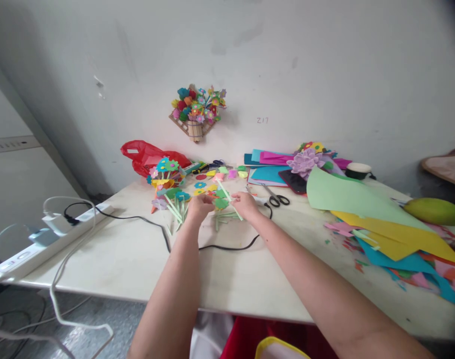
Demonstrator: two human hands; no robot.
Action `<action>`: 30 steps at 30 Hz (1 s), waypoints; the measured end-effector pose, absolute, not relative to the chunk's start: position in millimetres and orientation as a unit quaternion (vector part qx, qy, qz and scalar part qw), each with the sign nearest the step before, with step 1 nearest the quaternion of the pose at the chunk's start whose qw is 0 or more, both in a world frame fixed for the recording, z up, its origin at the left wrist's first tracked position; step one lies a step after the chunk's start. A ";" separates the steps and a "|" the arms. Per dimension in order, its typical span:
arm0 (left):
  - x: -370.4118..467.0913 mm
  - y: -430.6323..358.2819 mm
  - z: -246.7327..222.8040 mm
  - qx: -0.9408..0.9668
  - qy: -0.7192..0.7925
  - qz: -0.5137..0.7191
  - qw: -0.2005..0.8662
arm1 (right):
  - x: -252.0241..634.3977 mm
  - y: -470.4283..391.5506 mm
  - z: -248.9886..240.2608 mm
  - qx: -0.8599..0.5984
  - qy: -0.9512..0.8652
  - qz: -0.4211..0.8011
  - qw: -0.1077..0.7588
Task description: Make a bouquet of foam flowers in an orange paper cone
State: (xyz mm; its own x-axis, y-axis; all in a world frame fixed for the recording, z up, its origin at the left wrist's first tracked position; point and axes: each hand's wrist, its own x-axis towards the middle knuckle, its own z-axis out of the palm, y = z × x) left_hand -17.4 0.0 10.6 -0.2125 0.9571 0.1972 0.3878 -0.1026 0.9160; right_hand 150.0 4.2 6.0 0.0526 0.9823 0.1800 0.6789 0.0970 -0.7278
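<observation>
Though slim, a straight pale-green strip point(224, 191) pinched in the right grip point(245, 204); left grip point(200, 208) unclear.

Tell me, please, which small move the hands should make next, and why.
Probably bring the left hand to the pale green strip to steady it: only the right hand seems to pinch it, and the left fingertips are close by, apart from it.
</observation>
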 end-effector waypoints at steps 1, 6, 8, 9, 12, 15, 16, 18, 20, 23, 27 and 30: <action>-14.6 -0.3 10.0 0.545 0.575 0.519 0.321 | 150.0 5.9 4.8 -0.622 -0.639 0.254 0.375; -8.8 -3.2 10.2 0.466 0.475 0.607 0.435 | 147.6 0.3 6.3 -0.554 -0.564 0.411 0.454; -9.0 -4.0 11.2 0.444 0.446 0.618 0.471 | 147.3 -4.0 8.0 -0.542 -0.548 0.442 0.460; -9.2 -4.3 11.6 0.435 0.433 0.623 0.485 | 147.5 -5.4 8.5 -0.535 -0.544 0.453 0.462; -10.3 -4.5 12.1 0.409 0.399 0.638 0.516 | 149.9 -6.4 9.1 -0.508 -0.539 0.480 0.471; -12.2 -4.3 11.4 0.384 0.383 0.648 0.535 | 153.4 -5.2 10.2 -0.479 -0.528 0.488 0.503; -12.9 -4.2 11.0 0.381 0.380 0.648 0.539 | 154.5 -4.9 10.8 -0.474 -0.522 0.487 0.516; -13.8 -3.9 10.0 0.379 0.376 0.643 0.550 | 155.9 -4.6 11.9 -0.469 -0.507 0.486 0.535; -13.7 -3.7 9.1 0.377 0.370 0.633 0.566 | 156.1 -4.9 12.4 -0.457 -0.501 0.497 0.541; -11.7 -3.1 7.9 0.377 0.351 0.620 0.592 | 153.6 -6.7 12.0 -0.409 -0.516 0.543 0.520; -7.4 -0.8 5.1 0.389 0.324 0.618 0.601 | 147.6 -10.0 11.1 -0.370 -0.516 0.611 0.472; -3.9 0.6 3.1 0.395 0.318 0.618 0.601 | 144.5 -10.8 10.9 -0.379 -0.500 0.615 0.478</action>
